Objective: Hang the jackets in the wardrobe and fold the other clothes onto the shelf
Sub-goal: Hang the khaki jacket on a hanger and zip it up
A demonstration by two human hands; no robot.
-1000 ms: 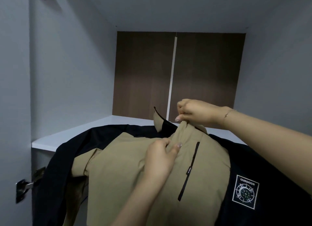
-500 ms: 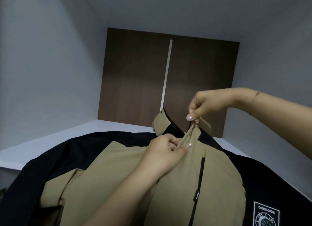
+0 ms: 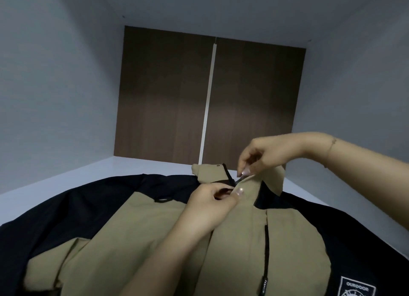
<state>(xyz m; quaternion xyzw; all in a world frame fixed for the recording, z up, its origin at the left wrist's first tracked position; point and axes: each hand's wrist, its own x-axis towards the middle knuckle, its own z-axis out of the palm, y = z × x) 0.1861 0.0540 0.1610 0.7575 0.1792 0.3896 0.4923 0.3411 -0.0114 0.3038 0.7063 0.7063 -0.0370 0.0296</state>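
Pinching the jacket (image 3: 239, 247) collar, both hands: left hand (image 3: 210, 209), right hand (image 3: 267, 156).

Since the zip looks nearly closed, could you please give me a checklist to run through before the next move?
1. Tan and black jacket lies on the white shelf: ok.
2. Left hand has a grip on the front fabric below the collar: ok.
3. Right hand pinches at the collar opening: ok.
4. Zip run fully to the top: cannot tell, fingers hide it.
5. Tan collar flaps lie flat: not ok, they stand up.
6. Hanger ready: cannot tell, none in view.
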